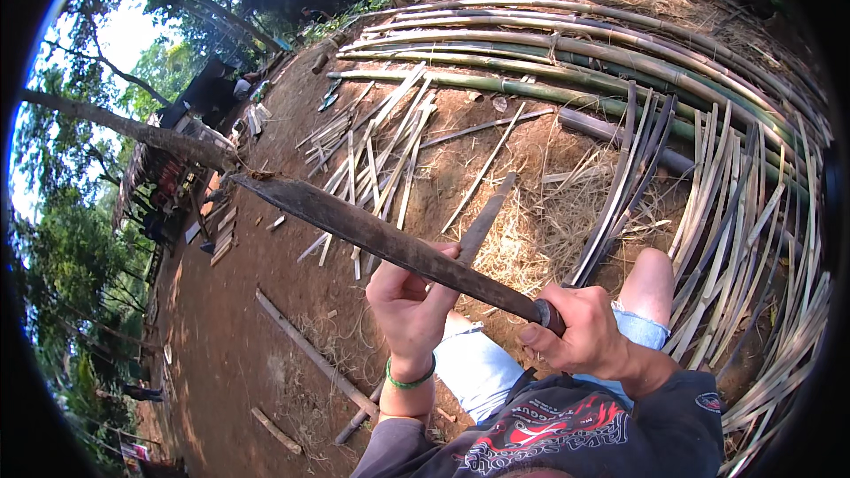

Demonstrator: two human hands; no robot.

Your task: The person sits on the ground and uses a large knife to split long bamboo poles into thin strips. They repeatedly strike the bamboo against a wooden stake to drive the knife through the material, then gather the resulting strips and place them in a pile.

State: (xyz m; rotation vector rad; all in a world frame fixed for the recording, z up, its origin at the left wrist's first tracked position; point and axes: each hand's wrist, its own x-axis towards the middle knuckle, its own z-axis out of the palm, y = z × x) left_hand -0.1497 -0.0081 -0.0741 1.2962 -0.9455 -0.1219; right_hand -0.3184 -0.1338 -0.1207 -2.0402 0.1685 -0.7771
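My right hand (580, 332) is wrapped around the handle of a machete (372, 235). Its long dark blade reaches up and left across the view, tip far from me. At mid-blade, my left hand (407, 305) has its fingers closed on a flat grey-brown strip (490, 212), apparently split bamboo. The strip passes behind the blade, and its free end points up and away to the right. Where the blade crosses, part of the strip and some of my left fingertips are hidden. I cannot tell whether the edge touches the strip.
Long bamboo poles (531, 40) lie across the far ground. Split strips are heaped at the right (722, 239) and scattered at the left (381, 155). Pale shavings (540, 221) cover the soil before my knees. A stick (314, 350) lies left of me; a leaning trunk (133, 128) stands beyond.
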